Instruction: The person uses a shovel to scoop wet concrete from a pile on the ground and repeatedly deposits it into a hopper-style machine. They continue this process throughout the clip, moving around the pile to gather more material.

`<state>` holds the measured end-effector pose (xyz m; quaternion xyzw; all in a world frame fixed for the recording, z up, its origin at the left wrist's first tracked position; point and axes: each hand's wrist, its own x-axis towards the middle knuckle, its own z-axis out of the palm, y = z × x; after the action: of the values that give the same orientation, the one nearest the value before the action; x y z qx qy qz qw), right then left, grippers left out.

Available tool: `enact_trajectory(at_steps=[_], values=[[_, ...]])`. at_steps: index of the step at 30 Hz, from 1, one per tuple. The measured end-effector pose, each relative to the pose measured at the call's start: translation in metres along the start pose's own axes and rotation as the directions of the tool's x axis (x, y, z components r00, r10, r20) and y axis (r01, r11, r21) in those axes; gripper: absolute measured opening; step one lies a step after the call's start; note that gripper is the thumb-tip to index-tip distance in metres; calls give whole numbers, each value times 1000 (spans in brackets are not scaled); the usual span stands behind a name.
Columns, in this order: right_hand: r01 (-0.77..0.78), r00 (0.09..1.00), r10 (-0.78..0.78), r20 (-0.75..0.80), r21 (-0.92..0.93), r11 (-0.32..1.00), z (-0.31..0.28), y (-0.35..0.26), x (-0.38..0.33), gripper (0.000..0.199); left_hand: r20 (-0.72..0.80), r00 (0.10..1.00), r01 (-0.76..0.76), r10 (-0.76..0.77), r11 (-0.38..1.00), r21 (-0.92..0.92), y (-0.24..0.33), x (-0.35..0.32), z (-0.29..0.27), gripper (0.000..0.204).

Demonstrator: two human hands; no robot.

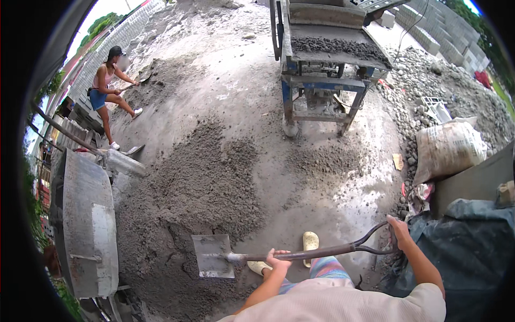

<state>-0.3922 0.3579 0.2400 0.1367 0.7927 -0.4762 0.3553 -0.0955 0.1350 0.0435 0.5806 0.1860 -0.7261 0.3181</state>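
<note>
A shovel (300, 253) lies level across the front of my body, blade to the left. My left hand (278, 260) is closed round its shaft, partway between blade and handle. At the right end my right hand (398, 228) grips the forked handle. The flat metal blade (213, 256) carries no load that I can see, and it is over the near edge of a grey pile of damp mix (198, 177). Whether the blade touches the pile, I cannot tell.
A tipped metal wheelbarrow (88, 231) stands left of the pile. Beyond, a person (107, 88) works with another shovel. A block-making machine (332, 59) holds mix on its tray at the back. Gravel (413, 86), a full sack (448, 150) and a dark tarp (456, 252) line the right side.
</note>
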Motion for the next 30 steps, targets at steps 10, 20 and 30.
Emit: enact_trajectory(at_steps=[10, 20, 30], values=[[158, 973, -173, 156, 100, 982, 96, 64, -64, 30, 70, 973, -215, 218, 976, -39, 144, -17, -49, 35], [393, 896, -360, 261, -90, 915, 173, 84, -115, 41, 89, 966, -225, 244, 957, -180, 228, -28, -129, 36], [807, 586, -719, 374, -193, 558, 220, 65, -199, 40, 14, 988, -144, 151, 965, -217, 245, -19, -180, 30]])
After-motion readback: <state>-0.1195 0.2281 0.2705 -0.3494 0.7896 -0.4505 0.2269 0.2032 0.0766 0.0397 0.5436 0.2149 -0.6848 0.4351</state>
